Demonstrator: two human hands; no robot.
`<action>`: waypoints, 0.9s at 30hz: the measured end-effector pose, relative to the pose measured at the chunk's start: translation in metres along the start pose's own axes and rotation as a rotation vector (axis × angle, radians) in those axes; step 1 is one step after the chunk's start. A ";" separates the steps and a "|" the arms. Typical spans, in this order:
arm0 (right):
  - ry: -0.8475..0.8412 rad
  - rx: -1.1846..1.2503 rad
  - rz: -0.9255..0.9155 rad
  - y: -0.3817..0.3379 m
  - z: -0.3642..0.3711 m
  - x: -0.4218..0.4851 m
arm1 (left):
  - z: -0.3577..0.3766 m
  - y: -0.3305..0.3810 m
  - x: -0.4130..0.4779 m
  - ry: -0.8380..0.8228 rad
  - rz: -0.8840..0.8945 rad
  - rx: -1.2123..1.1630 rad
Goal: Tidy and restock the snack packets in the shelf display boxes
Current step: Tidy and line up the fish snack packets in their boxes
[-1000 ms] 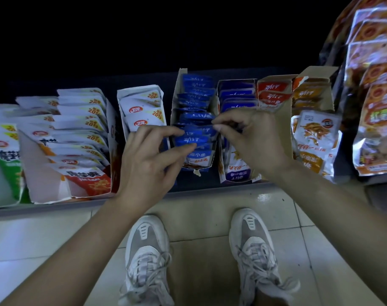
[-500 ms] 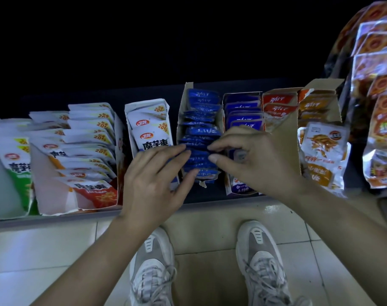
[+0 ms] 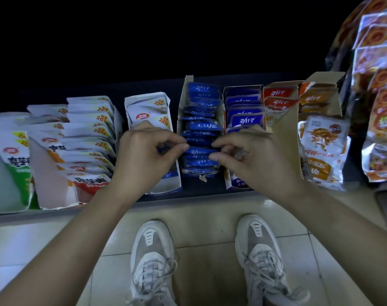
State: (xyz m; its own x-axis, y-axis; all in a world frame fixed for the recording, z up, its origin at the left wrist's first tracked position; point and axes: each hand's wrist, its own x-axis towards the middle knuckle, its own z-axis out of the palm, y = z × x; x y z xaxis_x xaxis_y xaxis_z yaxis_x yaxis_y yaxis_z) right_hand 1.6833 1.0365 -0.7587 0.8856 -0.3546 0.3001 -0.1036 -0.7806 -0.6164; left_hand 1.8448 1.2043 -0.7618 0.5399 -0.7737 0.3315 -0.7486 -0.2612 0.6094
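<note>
at frame bottom, sneakers [image 3: 152,261] stand on tile floor [image 3: 205,228]. mid-frame, left hand [image 3: 144,160] and right hand [image 3: 254,160], fingers curled, pinch blue packets [image 3: 201,127] from either side in the centre box [image 3: 183,96]. white packets [image 3: 88,120] fill the left, orange packets [image 3: 316,98] the upper right.

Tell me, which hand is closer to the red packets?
Right. The right hand pinches the blue packets just left of and in front of the red packets; the left hand pinches them from the other side, farther left.
</note>
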 end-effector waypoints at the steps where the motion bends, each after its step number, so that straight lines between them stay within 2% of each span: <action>1: 0.008 0.014 0.021 -0.002 0.001 -0.001 | 0.002 0.004 0.000 -0.027 -0.041 -0.051; 4: -0.020 0.067 0.038 -0.008 0.005 -0.006 | 0.003 0.008 -0.003 -0.158 -0.109 -0.175; 7: 0.039 0.053 0.011 -0.005 0.001 -0.009 | -0.003 0.002 -0.008 -0.197 -0.056 -0.119; 9: 0.050 0.037 0.005 0.005 -0.007 -0.009 | -0.005 -0.001 -0.011 -0.200 -0.019 -0.089; 13: -0.124 -0.199 -0.054 0.028 -0.014 -0.005 | 0.001 0.001 -0.016 -0.208 -0.021 -0.063; 15: -0.147 -0.245 -0.095 0.032 -0.011 -0.003 | 0.006 0.002 -0.017 -0.214 -0.021 -0.034; 22: -0.198 -0.207 -0.128 0.023 0.003 0.000 | 0.005 0.004 -0.017 -0.130 -0.081 0.050; 25: -0.200 -0.156 -0.108 0.023 0.007 0.000 | 0.005 0.004 -0.015 -0.099 -0.042 0.149; 27: -0.145 -0.104 -0.067 0.028 0.004 0.003 | 0.006 0.002 -0.013 -0.114 0.007 0.232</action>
State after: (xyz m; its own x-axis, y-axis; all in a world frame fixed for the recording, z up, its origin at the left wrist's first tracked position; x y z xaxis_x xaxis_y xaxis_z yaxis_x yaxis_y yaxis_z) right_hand 1.6844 1.0160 -0.7775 0.9473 -0.2276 0.2256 -0.0814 -0.8517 -0.5177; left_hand 1.8340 1.2099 -0.7689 0.4972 -0.8327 0.2439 -0.8276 -0.3707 0.4215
